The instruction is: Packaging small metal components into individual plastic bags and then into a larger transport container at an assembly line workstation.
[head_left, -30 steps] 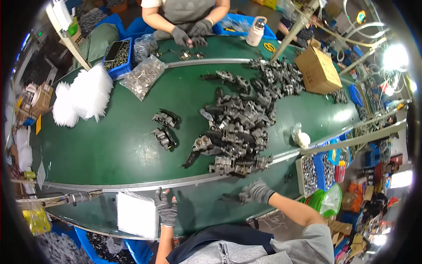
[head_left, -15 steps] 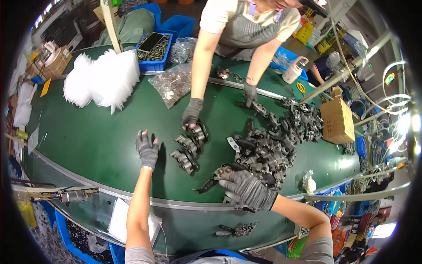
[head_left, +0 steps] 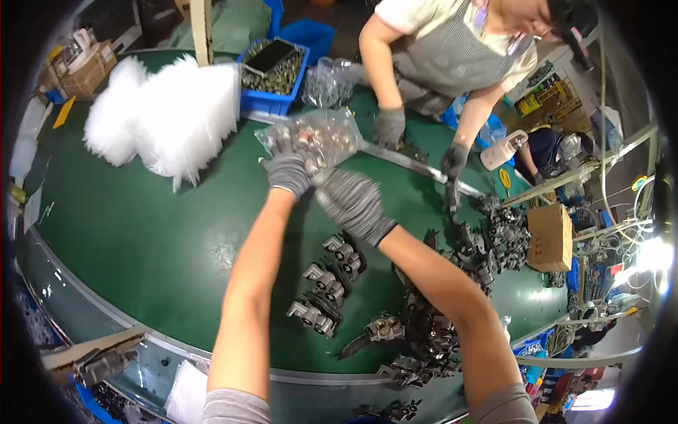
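Both gloved hands, left [head_left: 286, 172] and right [head_left: 351, 201], are grasping the clear bag of small metal parts [head_left: 311, 138] on the green counter [head_left: 141, 233]; three assembled grey units [head_left: 328, 283] are lying finished, a big pile [head_left: 487, 237] waiting.

Bare green table [head_left: 155, 233] left of the hands; metal parts [head_left: 328, 283] beneath, white bag pile [head_left: 169, 113] beyond

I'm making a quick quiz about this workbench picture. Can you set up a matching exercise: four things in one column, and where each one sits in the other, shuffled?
Things:
1. clear bag of small metal parts
2. blue bin
3. cardboard box
4. white foam sheets

Places:
A. far right of the green table
B. far left of the table
C. under the left hand and right hand
D. far edge, behind the bag

Pairs: 1-C, 2-D, 3-A, 4-B
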Demonstrator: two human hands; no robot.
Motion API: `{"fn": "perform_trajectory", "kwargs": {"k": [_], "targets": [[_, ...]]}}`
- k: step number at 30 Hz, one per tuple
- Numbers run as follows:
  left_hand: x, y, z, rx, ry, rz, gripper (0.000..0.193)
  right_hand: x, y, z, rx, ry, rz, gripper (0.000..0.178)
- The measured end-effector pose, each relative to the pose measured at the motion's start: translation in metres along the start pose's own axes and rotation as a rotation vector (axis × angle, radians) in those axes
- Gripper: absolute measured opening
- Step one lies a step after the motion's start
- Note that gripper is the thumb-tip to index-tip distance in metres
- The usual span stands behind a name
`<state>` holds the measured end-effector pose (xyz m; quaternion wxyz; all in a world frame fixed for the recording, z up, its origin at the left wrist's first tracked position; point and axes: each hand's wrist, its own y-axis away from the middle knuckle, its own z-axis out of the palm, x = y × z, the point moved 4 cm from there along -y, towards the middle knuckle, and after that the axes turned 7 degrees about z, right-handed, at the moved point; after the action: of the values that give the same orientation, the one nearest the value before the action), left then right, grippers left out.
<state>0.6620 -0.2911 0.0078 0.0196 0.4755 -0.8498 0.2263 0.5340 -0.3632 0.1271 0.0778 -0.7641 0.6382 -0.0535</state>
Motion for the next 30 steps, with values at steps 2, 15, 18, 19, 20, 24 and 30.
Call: {"fn": "perform_trajectory", "kwargs": {"k": [2,15,18,19,20,24,30], "targets": [[-0.036,0.008,-0.004,0.027,0.069,0.087,0.084,0.030,-0.012,-0.015,0.231,-0.248,0.232,0.022],[-0.069,0.033,0.003,0.207,0.457,0.273,0.102,0.129,-0.116,0.120,-0.107,-0.133,0.121,0.038],[-0.073,0.034,-0.010,0.263,0.503,0.270,0.108,0.145,-0.119,0.150,-0.002,-0.238,-0.034,0.047],[-0.052,0.026,-0.008,0.337,0.577,0.297,0.110,0.187,-0.127,0.175,-0.074,0.116,-0.089,0.050],[-0.029,0.019,-0.003,0.411,0.657,0.321,0.113,0.233,-0.135,0.189,-0.159,0.471,-0.144,0.053],[-0.066,0.038,0.001,0.296,0.429,0.329,0.115,0.131,-0.110,0.164,0.079,0.122,-0.403,0.058],[-0.063,0.035,0.005,0.266,0.363,0.285,0.110,0.086,-0.094,0.089,-0.474,-0.420,-0.059,0.062]]}}
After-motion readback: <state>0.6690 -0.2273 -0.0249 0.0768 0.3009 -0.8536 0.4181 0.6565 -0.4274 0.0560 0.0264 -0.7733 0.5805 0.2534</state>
